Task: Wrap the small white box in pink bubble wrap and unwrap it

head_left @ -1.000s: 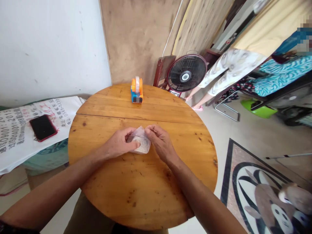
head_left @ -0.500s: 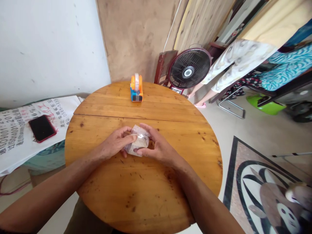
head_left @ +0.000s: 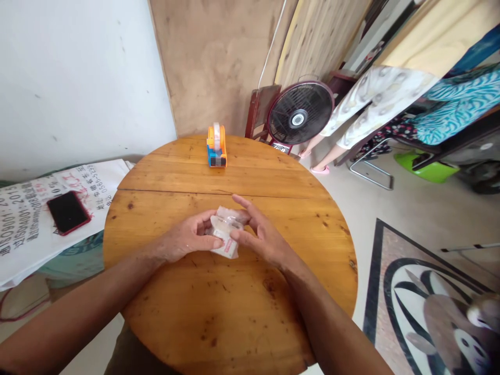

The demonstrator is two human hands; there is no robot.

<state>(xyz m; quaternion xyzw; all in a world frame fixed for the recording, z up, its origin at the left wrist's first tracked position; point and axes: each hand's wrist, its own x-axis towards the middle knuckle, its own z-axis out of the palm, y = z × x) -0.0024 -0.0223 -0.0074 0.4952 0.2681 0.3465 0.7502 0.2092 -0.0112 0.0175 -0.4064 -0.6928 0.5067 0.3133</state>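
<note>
Round wooden table [head_left: 234,312], landmark. At its centre: left hand [head_left: 187,239] and right hand [head_left: 261,237], both pinching a small clear plastic packet [head_left: 224,234] between them. At the table's far edge: orange-blue tape dispenser [head_left: 216,146]. Beyond the table: floor fan [head_left: 299,112].

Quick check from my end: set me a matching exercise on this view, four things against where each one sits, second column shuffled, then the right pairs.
Things:
1. small plastic packet
2. tape dispenser
3. phone
4. fan

Places:
A. on the floor beyond the round table
B. on the printed sack left of the table
C. at the table's far edge
D. between the left hand and right hand, above the tabletop

Pairs: 1-D, 2-C, 3-B, 4-A
</note>
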